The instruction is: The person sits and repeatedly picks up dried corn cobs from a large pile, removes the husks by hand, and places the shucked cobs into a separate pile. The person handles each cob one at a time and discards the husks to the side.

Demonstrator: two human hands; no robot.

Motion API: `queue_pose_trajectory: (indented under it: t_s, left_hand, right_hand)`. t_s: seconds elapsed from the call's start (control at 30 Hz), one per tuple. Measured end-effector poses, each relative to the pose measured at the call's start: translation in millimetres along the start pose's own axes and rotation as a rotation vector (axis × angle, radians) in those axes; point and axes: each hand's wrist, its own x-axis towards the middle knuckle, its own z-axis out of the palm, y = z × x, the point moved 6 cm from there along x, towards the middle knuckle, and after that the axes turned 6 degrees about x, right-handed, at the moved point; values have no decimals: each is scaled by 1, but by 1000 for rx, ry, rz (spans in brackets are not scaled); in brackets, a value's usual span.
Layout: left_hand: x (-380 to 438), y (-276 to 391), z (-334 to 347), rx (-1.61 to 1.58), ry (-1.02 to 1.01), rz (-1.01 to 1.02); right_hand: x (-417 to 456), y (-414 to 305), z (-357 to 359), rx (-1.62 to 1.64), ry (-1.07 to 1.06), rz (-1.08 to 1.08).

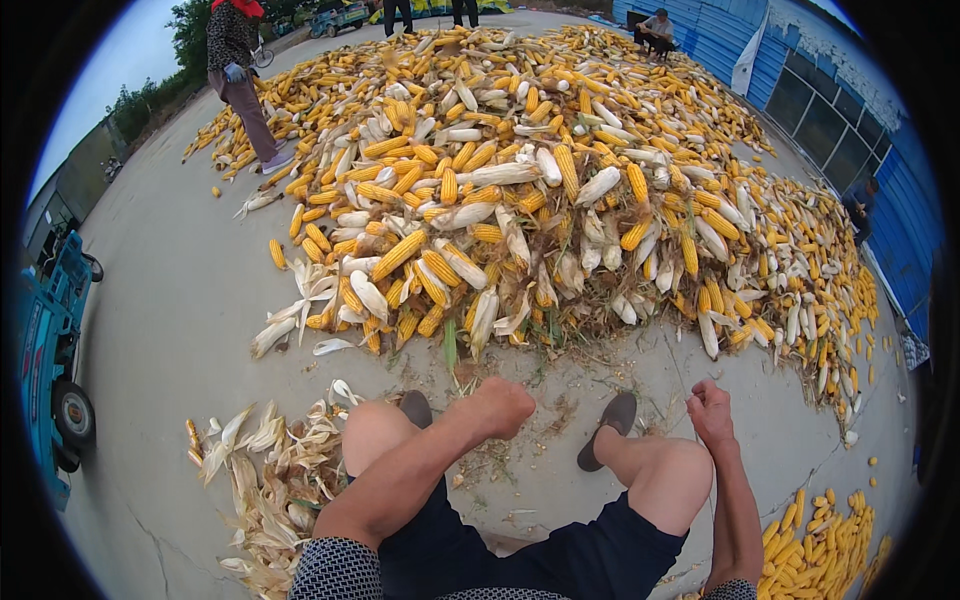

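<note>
My left hand is curled into a fist above the floor between my knees, its back towards me, and no object shows in it. Beyond my right knee, my right hand is raised with bent fingers. No cob shows there, though part of the palm is hidden. In front of my feet rises a large heap of corn cobs, some bare and yellow, others still wrapped in pale husks. Stripped husks lie piled by my left leg. Bare yellow cobs form a smaller pile at my lower right.
A blue cargo tricycle stands at the left. One person stands by the heap's left side; another sits behind it. A third is near the blue metal wall. Husk scraps and loose kernels litter the concrete floor.
</note>
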Motion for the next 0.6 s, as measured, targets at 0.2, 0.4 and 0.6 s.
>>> queue_pose_trajectory:
  t_s: [0.2, 0.4, 0.6]
  left_hand:
    - [-21, -25, -44, -145, 289, -45]
    - [-73, -79, -95, -157, 768, -347]
    - [-120, -122, -94, -1178, 1298, -478]
  right_hand:
    - [35, -70, 63, -417, -354, -231]
    - [60, -90, 139, -631, -649, -374]
    - [86, -88, 243, -619, -786, -435]
